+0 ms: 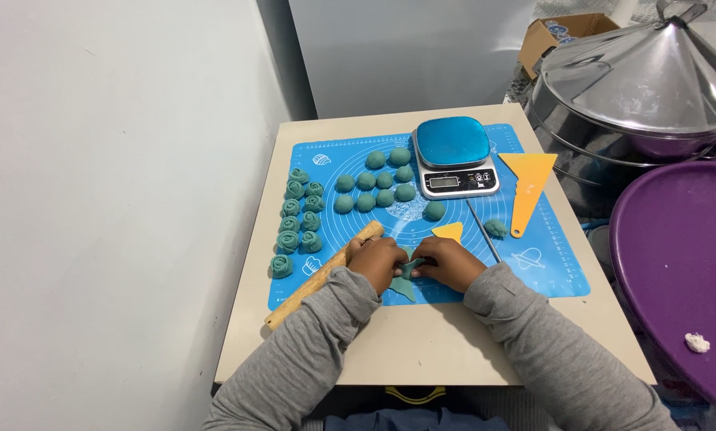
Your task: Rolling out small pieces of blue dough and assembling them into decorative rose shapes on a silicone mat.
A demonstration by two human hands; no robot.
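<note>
A: Nine rolled rosettes (298, 214) are lined up at the mat's left edge; approx. ten smooth balls (378, 185) w/ one stray lump (495, 228) are left unshaped by the scale (455, 156).

B: And the hands?

A: Left hand (376, 261) and right hand (447, 262) are pressed together, pinching a soft teal dough piece (411, 270) low on the blue mat (561, 271). A wooden rolling pin (318, 279) is lying beside the left hand, a thin metal rod (482, 231) and yellow scraper (527, 189) to the right on the desk (422, 343).
</note>
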